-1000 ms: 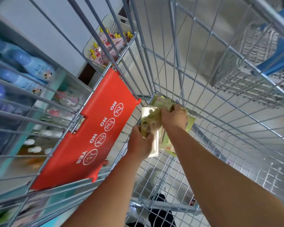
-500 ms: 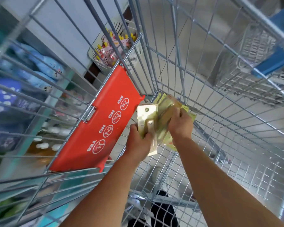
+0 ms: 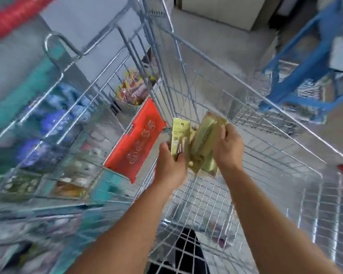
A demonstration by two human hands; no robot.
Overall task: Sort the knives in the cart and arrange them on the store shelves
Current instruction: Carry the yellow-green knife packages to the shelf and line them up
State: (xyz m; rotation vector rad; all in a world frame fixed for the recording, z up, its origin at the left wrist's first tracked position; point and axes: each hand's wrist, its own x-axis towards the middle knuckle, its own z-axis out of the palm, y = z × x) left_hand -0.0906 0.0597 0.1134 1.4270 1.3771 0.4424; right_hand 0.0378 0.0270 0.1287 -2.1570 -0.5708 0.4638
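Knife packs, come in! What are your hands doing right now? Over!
Left hand grips one knife pack. Right hand grips a second pack. Both held inside the cart. Nothing blocking; picture blurry.

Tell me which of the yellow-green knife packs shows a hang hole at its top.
The pack in the left hand: the upright pale pack with a round hole near its top edge. The packs in the right hand tilt rightward, with no hole visible.
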